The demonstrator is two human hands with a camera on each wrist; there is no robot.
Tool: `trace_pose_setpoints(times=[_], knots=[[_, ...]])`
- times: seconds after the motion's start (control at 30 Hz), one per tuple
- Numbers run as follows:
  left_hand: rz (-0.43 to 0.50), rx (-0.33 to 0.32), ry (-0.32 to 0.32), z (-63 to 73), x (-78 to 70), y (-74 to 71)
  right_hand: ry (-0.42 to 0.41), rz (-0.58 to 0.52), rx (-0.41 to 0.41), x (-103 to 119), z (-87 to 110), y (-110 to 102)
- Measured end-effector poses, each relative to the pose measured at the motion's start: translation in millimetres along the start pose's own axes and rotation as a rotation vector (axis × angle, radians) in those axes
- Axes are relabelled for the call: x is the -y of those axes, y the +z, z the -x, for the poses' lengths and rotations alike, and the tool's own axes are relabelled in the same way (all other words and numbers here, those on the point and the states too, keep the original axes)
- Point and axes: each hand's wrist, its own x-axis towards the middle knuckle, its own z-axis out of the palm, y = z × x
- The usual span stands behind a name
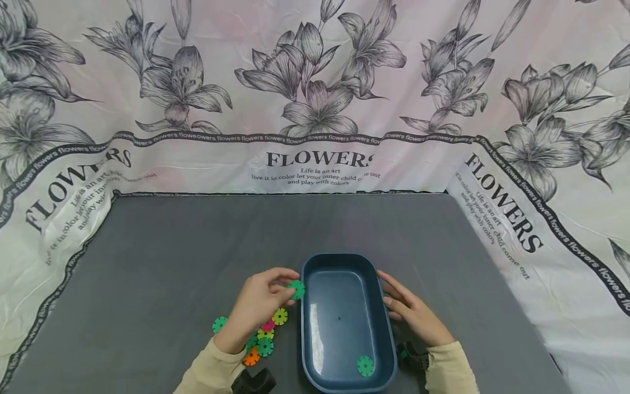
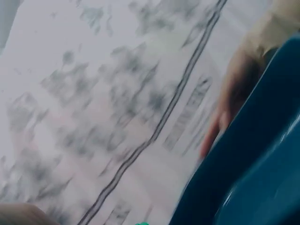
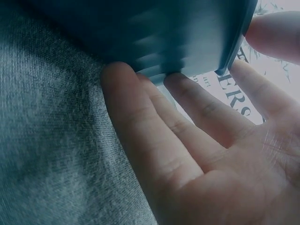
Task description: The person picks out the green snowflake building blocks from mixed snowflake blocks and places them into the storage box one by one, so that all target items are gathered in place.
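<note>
Hovering at the left rim of the blue tray (image 1: pixel 339 295), the green notched disc (image 1: pixel 297 290) looks light and stiff, probably best taken near its edge; the left hand's (image 1: pixel 258 297) fingers pinch it, the right hand's (image 1: pixel 415 314), extended, touch the tray's right side.

blue tray (image 2: pixel 248 150); fingers (image 2: pixel 211 136) at its side; blurred floral cloth (image 2: pixel 108 108)

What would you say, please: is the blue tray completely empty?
No, the head view shows a green notched disc lying inside the blue tray.
</note>
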Motion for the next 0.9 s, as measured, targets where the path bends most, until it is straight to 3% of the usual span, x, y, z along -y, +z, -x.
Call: trace_pose_setpoints(times=[0.13,0.27,0.4,0.67,0.8,0.9], knots=[[-0.091,0.142,0.077,-14.8,-9.8,33.8,-0.01,0.012,-0.004,0.0,-1.5,0.5],[-0.205,0.295,0.117,-28.2,-7.7,67.4,-0.019,0.011,-0.003,0.6,-1.4,-0.1],[-0.314,0.399,0.154,-35.3,-2.7,91.5,-0.031,-0.007,0.021,-0.4,0.0,-0.7],[-0.485,0.56,0.171,-31.5,0.0,119.0,-0.06,-0.04,0.056,-1.5,-0.4,-1.2],[-0.507,0.624,0.173,-29.4,4.4,126.6,-0.063,-0.03,0.049,-2.5,-0.5,-1.5],[-0.508,0.637,0.189,-30.2,8.1,128.2,-0.064,-0.033,0.049,-3.2,-0.5,-1.6]])
